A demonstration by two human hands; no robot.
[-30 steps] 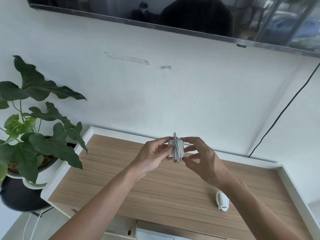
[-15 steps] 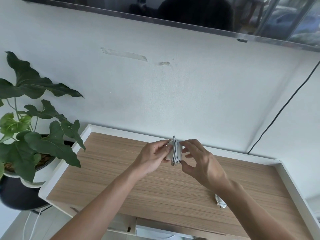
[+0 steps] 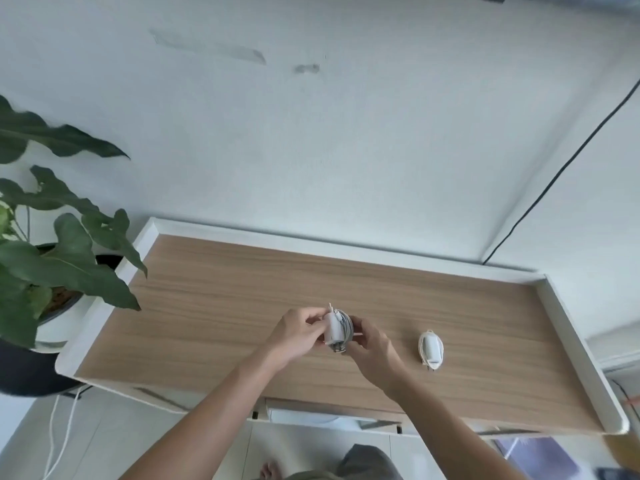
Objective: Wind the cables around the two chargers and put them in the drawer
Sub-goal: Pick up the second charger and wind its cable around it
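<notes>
From the head camera, the left hand (image 3: 297, 332) and right hand (image 3: 371, 348) both pinch a white charger (image 3: 333, 331) with its cable (image 3: 346, 329) wound around it, held above the wooden desk (image 3: 214, 299); a second wound charger (image 3: 431, 348) lies on the desk, just right of the hands.

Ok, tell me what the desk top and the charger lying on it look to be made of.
Desk top: wood or wood-look laminate, matte, with straight brown grain lines; which one cannot be told. Its raised rim looks painted white and smooth. Charger on the desk: likely smooth white plastic, with a white cable wound around it.
</notes>
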